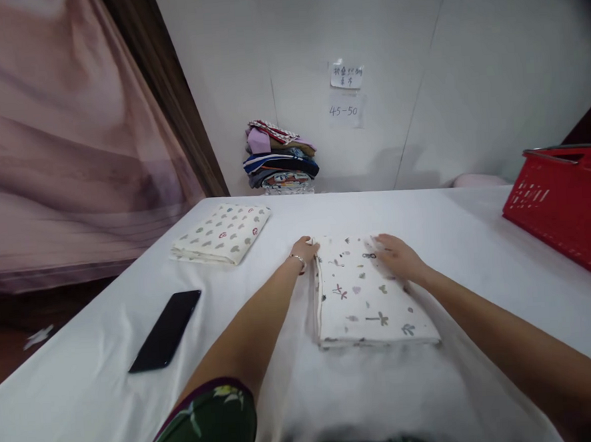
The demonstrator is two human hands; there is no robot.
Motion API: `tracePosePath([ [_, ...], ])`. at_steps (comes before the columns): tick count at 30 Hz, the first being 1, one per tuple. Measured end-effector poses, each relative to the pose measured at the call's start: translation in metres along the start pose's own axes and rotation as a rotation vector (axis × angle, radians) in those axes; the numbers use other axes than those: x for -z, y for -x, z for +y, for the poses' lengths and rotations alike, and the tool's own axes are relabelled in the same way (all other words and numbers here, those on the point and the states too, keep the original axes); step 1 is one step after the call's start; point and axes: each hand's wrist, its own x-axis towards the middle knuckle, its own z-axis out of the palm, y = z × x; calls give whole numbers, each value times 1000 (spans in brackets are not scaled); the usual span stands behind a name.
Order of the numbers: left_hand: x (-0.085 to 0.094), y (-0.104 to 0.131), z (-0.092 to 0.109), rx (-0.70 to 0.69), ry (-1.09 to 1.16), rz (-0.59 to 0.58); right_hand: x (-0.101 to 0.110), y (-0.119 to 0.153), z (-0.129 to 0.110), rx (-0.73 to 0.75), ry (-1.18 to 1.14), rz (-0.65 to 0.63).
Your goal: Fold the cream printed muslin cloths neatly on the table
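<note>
A folded rectangle of white cloth printed with small plants, hearts and other motifs (pixel 360 297) lies flat on the white-covered counter (pixel 462 244), directly between the person's two hands. The left hand (pixel 306 249), with a pale bracelet (pixel 300 261) at its wrist, is at the cloth's far left corner. Its fingers are bunched narrowly against the edge — whether they pinch the fabric, I cannot tell. The right hand (pixel 398 256) lies over the far right part, its fingers stretched out towards the far edge; they are blurred, so any grip there cannot be made out either.

To the left, well apart from the hands, rest a folded cream cloth with grey-green and red motifs (pixel 221 233) and, nearer the person, a flat black rectangular phone (pixel 166 330). A red plastic basket with slotted sides (pixel 565 208) stands at the far right. Beyond the counter's far edge, a pile of folded multicoloured fabrics (pixel 280 162) sits by the pale panelled wall (pixel 294 41) — two handwritten paper notes (pixel 347 110) hang there, the lower reading "45-50".
</note>
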Motion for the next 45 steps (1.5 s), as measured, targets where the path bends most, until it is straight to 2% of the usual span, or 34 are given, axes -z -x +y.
tracePosePath([
  [5, 13, 13, -8, 36, 145, -43, 0, 75, -26, 227, 16, -148],
  [7, 15, 27, -13, 50, 179, -35, 5, 91, -41, 277, -28, -214],
  [9, 17, 43, -18, 57, 212, -43, 8, 96, -58, 262, -67, -260],
  [13, 15, 74, -23, 68, 275, -110, 2, 83, -90, 177, -104, -284],
  [17, 10, 94, -24, 89, 314, -155, -22, 57, -117, 118, -74, -358],
  [21, 10, 105, -25, 88, 346, -163, -46, 37, -132, 16, 7, -424],
  [27, 12, 111, -32, 57, 367, -190, -60, 28, -134, -9, 69, -417],
  [34, 9, 106, -41, 9, 348, -230, -63, 28, -131, -82, 39, -423],
  [40, 10, 110, -41, -80, 377, -264, -65, 26, -133, -133, 11, -428],
  [45, 11, 112, -39, -86, 374, -250, -66, 27, -136, -167, -69, -426],
])
